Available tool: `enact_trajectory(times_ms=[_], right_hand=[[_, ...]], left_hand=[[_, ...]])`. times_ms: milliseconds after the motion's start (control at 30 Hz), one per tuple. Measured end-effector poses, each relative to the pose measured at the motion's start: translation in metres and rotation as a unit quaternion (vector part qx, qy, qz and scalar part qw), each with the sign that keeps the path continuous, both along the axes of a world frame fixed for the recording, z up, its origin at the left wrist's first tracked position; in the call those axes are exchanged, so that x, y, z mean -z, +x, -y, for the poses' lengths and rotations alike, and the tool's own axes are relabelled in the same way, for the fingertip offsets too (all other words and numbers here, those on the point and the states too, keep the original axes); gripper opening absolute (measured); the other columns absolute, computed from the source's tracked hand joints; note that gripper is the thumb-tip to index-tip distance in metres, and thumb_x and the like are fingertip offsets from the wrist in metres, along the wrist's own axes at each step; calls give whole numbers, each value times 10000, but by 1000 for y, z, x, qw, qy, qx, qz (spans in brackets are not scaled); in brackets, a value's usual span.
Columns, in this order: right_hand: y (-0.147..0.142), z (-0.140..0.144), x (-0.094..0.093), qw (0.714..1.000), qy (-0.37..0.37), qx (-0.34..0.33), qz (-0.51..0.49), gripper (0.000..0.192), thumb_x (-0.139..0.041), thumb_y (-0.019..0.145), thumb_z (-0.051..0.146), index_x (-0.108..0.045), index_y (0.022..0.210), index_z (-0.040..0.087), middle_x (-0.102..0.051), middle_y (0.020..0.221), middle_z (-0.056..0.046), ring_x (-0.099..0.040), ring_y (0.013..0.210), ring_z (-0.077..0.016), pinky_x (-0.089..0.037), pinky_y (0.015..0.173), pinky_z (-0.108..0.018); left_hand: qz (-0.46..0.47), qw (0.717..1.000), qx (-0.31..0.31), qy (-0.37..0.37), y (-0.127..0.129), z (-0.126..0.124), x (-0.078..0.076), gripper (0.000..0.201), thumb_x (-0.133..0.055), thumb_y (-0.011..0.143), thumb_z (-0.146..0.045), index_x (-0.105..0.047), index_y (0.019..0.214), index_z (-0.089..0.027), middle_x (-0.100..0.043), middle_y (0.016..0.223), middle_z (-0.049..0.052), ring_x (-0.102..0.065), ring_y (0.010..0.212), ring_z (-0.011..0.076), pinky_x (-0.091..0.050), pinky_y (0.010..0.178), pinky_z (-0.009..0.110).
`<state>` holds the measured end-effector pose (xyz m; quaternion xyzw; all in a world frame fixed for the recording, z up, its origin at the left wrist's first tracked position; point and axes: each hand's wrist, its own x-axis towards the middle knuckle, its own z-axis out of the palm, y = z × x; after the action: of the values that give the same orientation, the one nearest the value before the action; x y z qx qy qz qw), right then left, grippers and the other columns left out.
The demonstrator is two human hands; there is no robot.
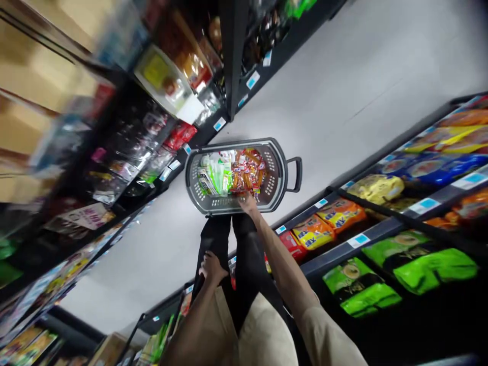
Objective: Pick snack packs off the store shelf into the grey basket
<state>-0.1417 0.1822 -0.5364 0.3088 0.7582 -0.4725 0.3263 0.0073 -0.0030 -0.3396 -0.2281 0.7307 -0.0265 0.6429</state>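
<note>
Basket (274,175) sits on the floor (343,91) at 12 o'clock from the legs. Right hand (247,203) reaches into its packets (247,173); grip cannot be told. Left hand (211,268) rests loosely curled, empty, on the thigh at 7 o'clock.

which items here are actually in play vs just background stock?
In play:
- grey plastic shopping basket on the floor
- orange and red snack packets in it, touched by right hand
- left hand, resting on the leg

Background:
- green packets on the right shelf
- yellow packets above them
</note>
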Motion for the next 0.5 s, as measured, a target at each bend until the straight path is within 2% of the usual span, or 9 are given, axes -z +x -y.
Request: enact_trajectory(times_ms=[67,133,233,333,433,500], right_hand=[[-12,15,49,1000,10,1,-15,571,-682,831,273,-535,1357,107,-616,1356,-176,-559,1284,-283,-410,1163,-431],[-24,30,88,999,38,11,-29,584,-680,846,303,-494,1358,91,-586,1370,-199,-533,1303,-292,-410,1163,-448],[-36,49,122,993,115,25,-1,678,-741,803,354,-452,1349,74,-566,1358,-247,-565,1247,-345,-456,1108,-500],[-39,58,128,986,160,30,31,760,-778,761,362,-418,1359,63,-595,1291,-273,-622,1151,-369,-490,1055,-520],[-36,54,113,989,141,45,32,765,-778,746,364,-426,1354,63,-646,1180,-245,-644,1113,-369,-489,1041,-534],[-33,45,96,991,100,76,43,657,-771,744,391,-518,1263,77,-669,1109,-224,-634,1126,-372,-469,1055,-529]], left_hand=[[-39,998,33,-25,16,-5,13,1182,-813,659,-402,-220,1579,46,-451,1410,377,-552,1199,458,-515,887,562],[-66,997,37,-26,26,-5,18,1173,-758,703,-539,-230,1575,41,-479,1372,334,-559,1166,428,-520,887,531],[-46,998,13,-37,33,-2,20,1189,-723,708,-613,-221,1586,14,-481,1365,306,-556,1172,423,-514,909,505],[-37,998,10,-41,30,-2,19,1172,-726,714,-581,-218,1585,15,-476,1367,311,-549,1183,429,-506,922,502],[-40,998,4,-37,25,0,18,1176,-748,694,-575,-235,1581,2,-473,1374,312,-538,1203,440,-505,925,507],[-39,999,4,-37,23,3,18,1183,-761,676,-592,-255,1575,-13,-476,1374,315,-548,1202,434,-510,921,498]])
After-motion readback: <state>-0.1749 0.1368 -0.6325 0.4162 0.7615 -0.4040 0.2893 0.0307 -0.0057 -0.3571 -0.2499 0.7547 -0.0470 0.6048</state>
